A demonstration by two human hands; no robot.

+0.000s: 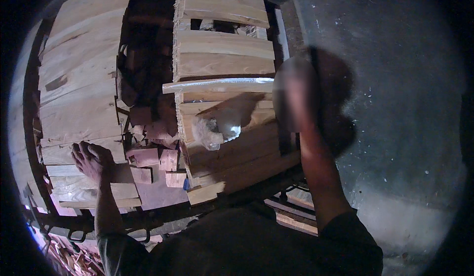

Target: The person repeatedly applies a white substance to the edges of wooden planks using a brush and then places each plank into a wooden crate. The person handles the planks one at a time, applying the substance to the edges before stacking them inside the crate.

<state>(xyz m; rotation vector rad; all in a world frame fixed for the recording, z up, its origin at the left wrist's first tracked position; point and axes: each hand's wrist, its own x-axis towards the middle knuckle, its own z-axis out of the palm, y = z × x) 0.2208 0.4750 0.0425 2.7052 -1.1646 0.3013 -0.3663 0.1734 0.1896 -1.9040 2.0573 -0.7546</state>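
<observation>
Head view. Far left: a row of wide pale boards (pixel 81 86) laid side by side, their grain running roughly across. On its near part rests the left hand (pixel 92 161), palm down, fingers a little bent; nothing seen grasped, so taken as released.

Next rightward: a dark gap, with short wood offcuts (pixel 144 156) at its near end and a small blue object (pixel 186 184) against the second row's edge.

Then the second row of boards (pixel 222 54). Across it lies the narrow strip (pixel 217 84), its upper edge coated white and glossy. Long axis left to right, bowed slightly in this lens; left end juts past the row's edge over the gap, right end reaches the blurred patch. Nearer the body, a pale, lumpy mass (pixel 208 133), material unclear.

Right of the strip: right hand (pixel 297 91), masked by blur. Strip extends leftward from it; this hand is clearly the nearer. Grip: cannot tell whether clenched on the strip's end or merely beside it.

Far right: dark, speckled surface (pixel 400 103).
</observation>
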